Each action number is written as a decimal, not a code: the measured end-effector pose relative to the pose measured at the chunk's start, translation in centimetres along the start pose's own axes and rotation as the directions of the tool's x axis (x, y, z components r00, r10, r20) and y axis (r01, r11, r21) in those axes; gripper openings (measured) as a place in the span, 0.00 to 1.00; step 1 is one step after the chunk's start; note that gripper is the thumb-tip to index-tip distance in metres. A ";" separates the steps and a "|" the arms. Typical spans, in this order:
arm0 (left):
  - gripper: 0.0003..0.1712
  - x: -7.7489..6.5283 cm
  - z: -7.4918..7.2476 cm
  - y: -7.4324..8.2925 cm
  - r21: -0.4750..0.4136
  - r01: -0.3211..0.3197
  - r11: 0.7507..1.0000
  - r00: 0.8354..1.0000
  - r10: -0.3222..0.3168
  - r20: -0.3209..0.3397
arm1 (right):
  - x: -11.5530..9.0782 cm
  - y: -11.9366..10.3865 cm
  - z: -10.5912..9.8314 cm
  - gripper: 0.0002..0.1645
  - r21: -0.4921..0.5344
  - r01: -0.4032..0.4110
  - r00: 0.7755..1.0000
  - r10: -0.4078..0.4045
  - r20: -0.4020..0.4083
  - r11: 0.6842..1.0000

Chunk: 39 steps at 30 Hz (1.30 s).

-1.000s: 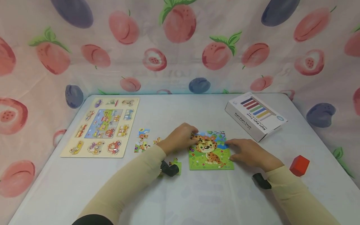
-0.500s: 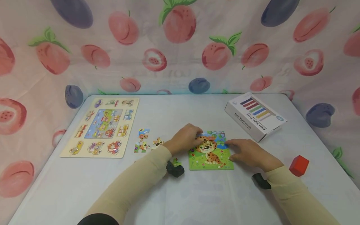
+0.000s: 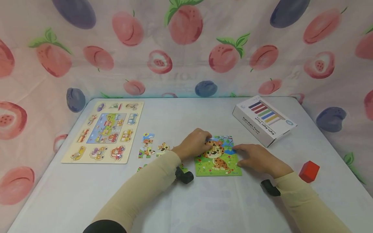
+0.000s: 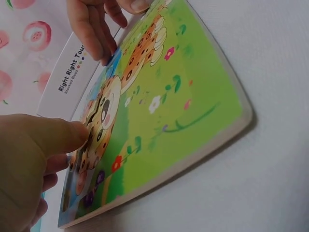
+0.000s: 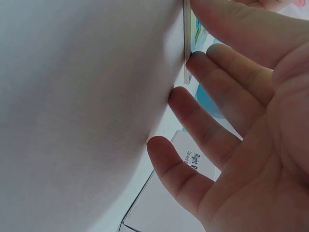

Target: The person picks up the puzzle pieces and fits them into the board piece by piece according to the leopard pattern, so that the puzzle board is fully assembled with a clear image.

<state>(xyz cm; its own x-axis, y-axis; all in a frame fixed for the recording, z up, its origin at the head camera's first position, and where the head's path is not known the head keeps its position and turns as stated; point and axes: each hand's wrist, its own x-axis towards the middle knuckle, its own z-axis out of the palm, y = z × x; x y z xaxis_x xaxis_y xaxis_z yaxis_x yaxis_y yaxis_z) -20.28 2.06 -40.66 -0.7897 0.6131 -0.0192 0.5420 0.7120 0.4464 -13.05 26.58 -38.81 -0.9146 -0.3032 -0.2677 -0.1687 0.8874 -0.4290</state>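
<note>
A square jigsaw puzzle (image 3: 218,165) with a cartoon leopard on green grass lies flat between the hands. My left hand (image 3: 190,145) is at its upper left part. In the left wrist view the thumb presses on a puzzle piece (image 4: 83,157) by the leopard's head, with the fingers curled behind it; the piece's outline is partly hidden. My right hand (image 3: 260,157) rests beside the puzzle's right edge, thumb and index fingertip touching it. In the right wrist view its fingers (image 5: 203,128) are spread and nearly straight, the lower fingertips on the table.
Several loose puzzle pieces (image 3: 147,152) lie left of the puzzle, some hidden under the left sleeve. A wooden vehicle peg board (image 3: 65,155) is at far left. A white bead box (image 3: 252,124) stands back right, and a red block (image 3: 309,171) sits beyond the right wrist.
My left hand has shifted slightly right over the puzzle's upper left part, and a seam seen earlier by the leopard's head is now covered. The right hand has stayed in place.
</note>
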 end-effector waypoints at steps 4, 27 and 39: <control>0.22 0.0 0.1 -0.1 0.004 0.000 1.000 1.000 0.000 -0.004 | 0.0 0.0 0.0 0.37 -0.004 0.001 1.000 -0.001 0.001 1.000; 0.18 0.4 0.8 -0.4 0.039 -0.058 0.998 0.998 0.060 -0.032 | 0.0 -0.1 0.1 0.37 -0.005 0.001 1.000 -0.001 -0.004 1.000; 0.18 0.5 0.9 -0.3 0.051 -0.050 0.997 0.998 0.051 -0.023 | 0.0 0.1 0.1 0.37 -0.018 0.021 1.000 -0.022 -0.016 1.000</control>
<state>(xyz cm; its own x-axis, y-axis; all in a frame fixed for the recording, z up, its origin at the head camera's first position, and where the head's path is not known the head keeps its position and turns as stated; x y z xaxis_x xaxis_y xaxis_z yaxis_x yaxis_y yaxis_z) -20.62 2.46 -41.66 -0.7671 0.6411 0.0241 0.5949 0.6968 0.4007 -12.98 26.61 -38.89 -0.9164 -0.3167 -0.2447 -0.1946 0.8868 -0.4191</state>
